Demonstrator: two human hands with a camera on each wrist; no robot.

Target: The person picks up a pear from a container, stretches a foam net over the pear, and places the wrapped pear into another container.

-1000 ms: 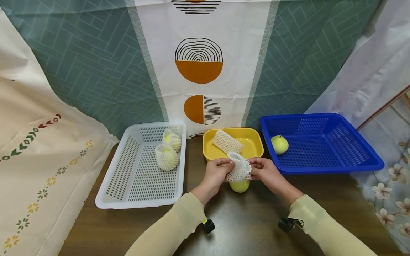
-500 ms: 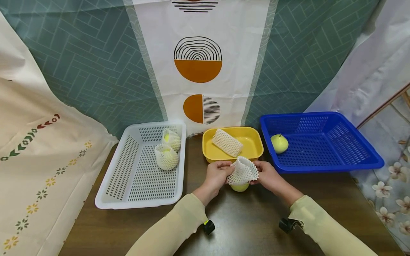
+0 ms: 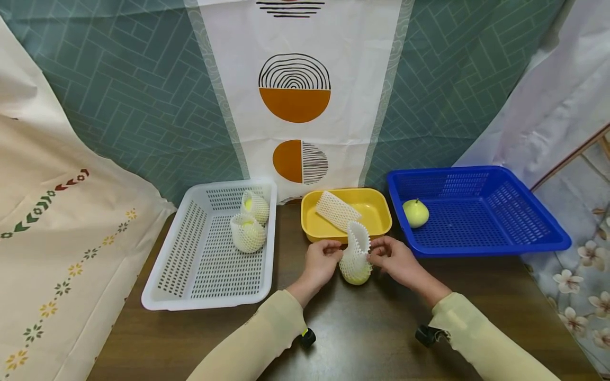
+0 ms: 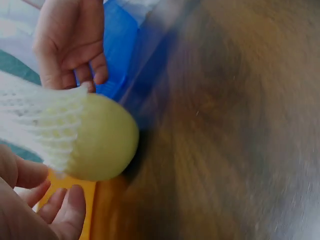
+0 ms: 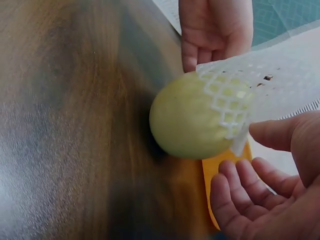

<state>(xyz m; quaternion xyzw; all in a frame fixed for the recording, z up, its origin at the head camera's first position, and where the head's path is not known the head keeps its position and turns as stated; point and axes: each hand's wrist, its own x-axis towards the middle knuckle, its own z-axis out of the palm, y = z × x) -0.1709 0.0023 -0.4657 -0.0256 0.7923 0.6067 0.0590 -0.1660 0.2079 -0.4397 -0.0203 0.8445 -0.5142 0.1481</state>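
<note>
A pale green-yellow pear (image 5: 187,117) stands on the table, its upper part covered by a white foam net sleeve (image 3: 355,247) whose loose end rises above the fruit. The pear's lower part shows bare in both wrist views. To its left is my left hand (image 3: 322,262), fingers loosely bent near the net's lower edge and holding nothing. On the other side, my right hand (image 3: 393,258) has its thumb tip (image 5: 265,134) at the net, while its other fingers hang loosely bent beside the pear. Another foam net (image 3: 337,211) lies in the yellow basin (image 3: 376,197) just behind.
At the left, a white basket (image 3: 209,304) bears two pears in nets (image 3: 249,234). The blue basket (image 3: 495,211) at the right has one bare pear (image 3: 416,213) in its near left part. All stand on a dark wooden table (image 3: 362,338).
The net has slid further down over the pear and now stands upright above it. Both hands have loosened from the net's edge, and the left has drawn slightly away.
</note>
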